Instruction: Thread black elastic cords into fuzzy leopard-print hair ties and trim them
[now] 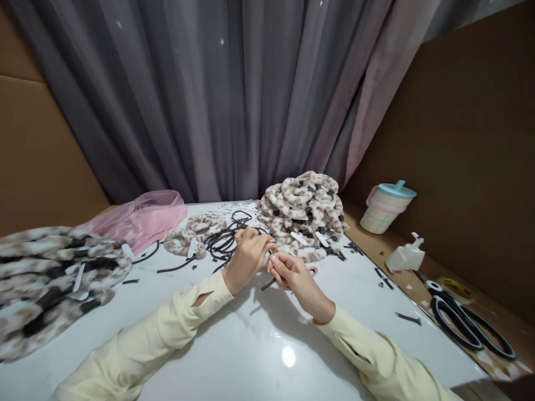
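In the middle of the table, my left hand (pixel 247 255) and my right hand (pixel 296 277) meet with their fingertips pinched together. A short dark end of black cord (pixel 268 285) sticks out below my right fingers. Its upper part runs up between both hands and is mostly hidden by the fingers. Just behind my left hand lies a loose tangle of black cord (pixel 221 242). Close to my right hand a small pink loop (pixel 312 271) shows, partly covered.
Fluffy brown-and-white rings with white tags form a pile (pixel 301 206) at the back and a heap (pixel 37 284) at left. A pink plastic bag (pixel 142 217) lies behind. Black-handled scissors (pixel 463 323), a white pump head (pixel 405 256) and a lidded cup (pixel 387 207) stand right.
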`<action>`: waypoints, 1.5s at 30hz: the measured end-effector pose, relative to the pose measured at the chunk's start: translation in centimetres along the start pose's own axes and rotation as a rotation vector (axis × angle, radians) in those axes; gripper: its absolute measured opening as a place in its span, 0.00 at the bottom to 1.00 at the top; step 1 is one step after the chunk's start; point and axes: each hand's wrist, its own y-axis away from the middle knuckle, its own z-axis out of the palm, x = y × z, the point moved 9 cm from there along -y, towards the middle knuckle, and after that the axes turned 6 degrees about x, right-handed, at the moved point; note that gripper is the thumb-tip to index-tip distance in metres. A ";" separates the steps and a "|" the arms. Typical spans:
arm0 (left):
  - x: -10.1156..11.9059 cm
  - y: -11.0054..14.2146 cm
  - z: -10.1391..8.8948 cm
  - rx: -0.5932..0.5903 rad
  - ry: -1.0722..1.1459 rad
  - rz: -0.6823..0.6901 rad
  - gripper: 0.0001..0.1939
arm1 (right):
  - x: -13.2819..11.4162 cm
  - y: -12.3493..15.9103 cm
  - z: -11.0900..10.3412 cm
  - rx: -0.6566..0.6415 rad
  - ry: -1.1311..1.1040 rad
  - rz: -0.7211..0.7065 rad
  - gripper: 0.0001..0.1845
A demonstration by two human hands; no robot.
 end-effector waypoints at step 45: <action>-2.5 1.5 3.9 -0.281 0.640 -0.575 0.14 | -2.1 -1.9 -4.9 0.326 0.648 -0.397 0.12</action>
